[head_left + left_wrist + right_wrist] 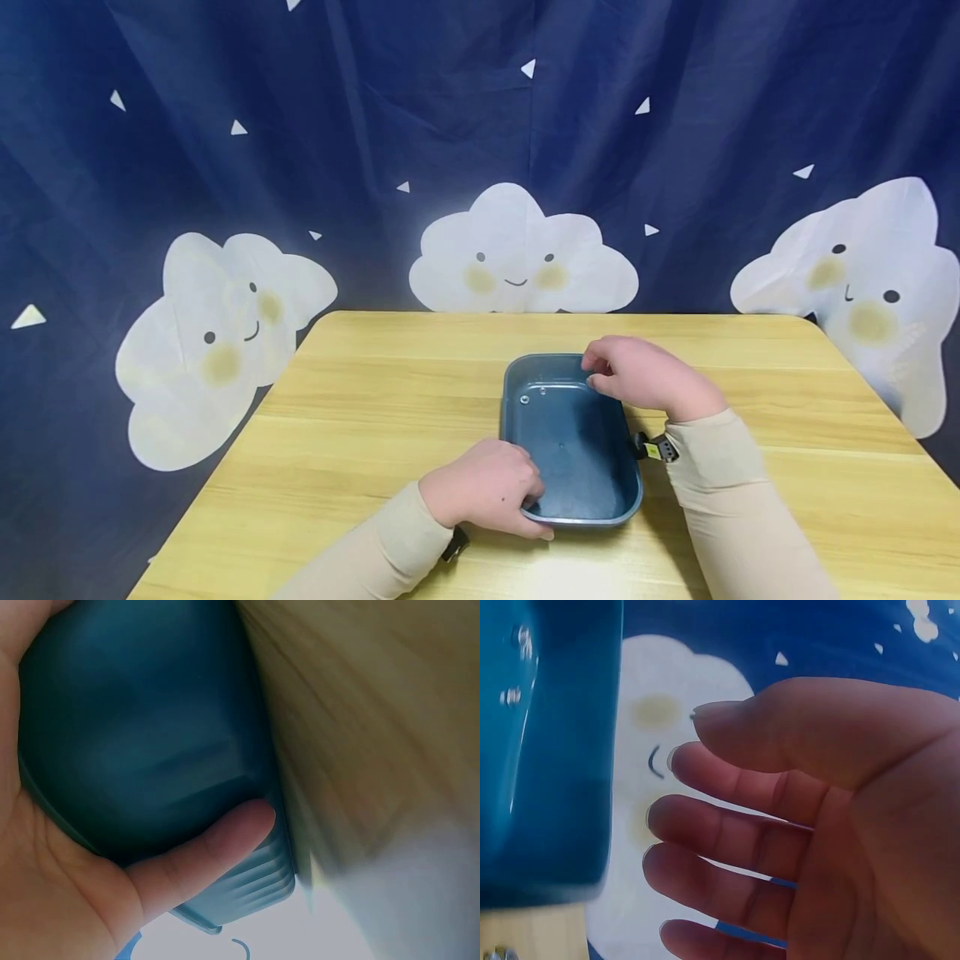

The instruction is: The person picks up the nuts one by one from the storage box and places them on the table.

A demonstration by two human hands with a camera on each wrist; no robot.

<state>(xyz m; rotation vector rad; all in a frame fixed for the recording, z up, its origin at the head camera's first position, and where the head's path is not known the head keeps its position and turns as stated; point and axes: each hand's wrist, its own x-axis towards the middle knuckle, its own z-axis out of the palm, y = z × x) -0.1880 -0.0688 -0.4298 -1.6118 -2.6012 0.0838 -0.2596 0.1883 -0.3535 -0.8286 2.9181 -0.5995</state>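
A dark teal rectangular plastic bin (pixel 573 454) rests on the wooden table. My left hand (pixel 491 485) grips its near left corner. In the left wrist view the thumb (pixel 217 840) lies along the bin's outer wall, while the fingers reach over the rim and are mostly hidden. Beside the far right corner, my right hand (pixel 645 375) hovers at rim height with loosely bent fingers and nothing in them. In the right wrist view those fingers (pixel 712 829) stand apart from the bin wall (pixel 592 787). Two small shiny ring-like pieces (pixel 524 400) lie inside at the bin's far left.
The light wooden table (pixel 360 400) has rounded far corners and extends on both sides of the bin. Behind it hangs a dark blue curtain (pixel 450 125) printed with white clouds and small triangles. A black wrist device (pixel 654 447) sits at the right cuff.
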